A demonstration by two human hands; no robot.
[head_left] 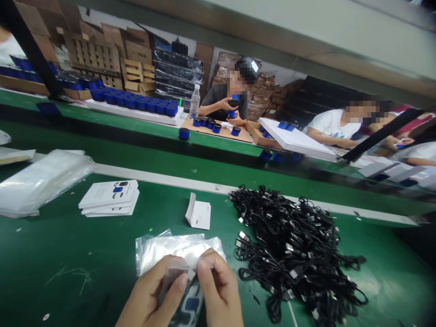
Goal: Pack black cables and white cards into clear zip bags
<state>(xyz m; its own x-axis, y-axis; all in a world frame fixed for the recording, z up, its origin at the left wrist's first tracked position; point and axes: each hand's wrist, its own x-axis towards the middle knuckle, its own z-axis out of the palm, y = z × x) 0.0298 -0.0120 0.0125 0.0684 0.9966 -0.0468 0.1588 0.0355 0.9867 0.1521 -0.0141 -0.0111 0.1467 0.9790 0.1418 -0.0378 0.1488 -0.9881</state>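
Observation:
Both my hands pinch the top edge of a small clear plastic bag [190, 306], low in the middle of the view. A printed sheet with a blue picture shows through it, along with something dark I cannot make out. My left hand [155, 290] grips the left side of its mouth, thumb on top. At the right corner, the fingers of my right hand [220, 288] are pressed together. Just beyond them lie flat clear bags [180, 245]. A heap of black USB cables [289, 254] spreads to the right. Small white folded cards [200, 215] stand behind the bags.
Printed leaflets [109, 197] are stacked at the left, beside a large pack of plastic bags [44, 181]. Across the green bench, blue cylinders [132, 102] fill a tray near a bottle [195, 102]. A co-worker [221, 102] holds blue items. An overhead beam [272, 50] crosses above.

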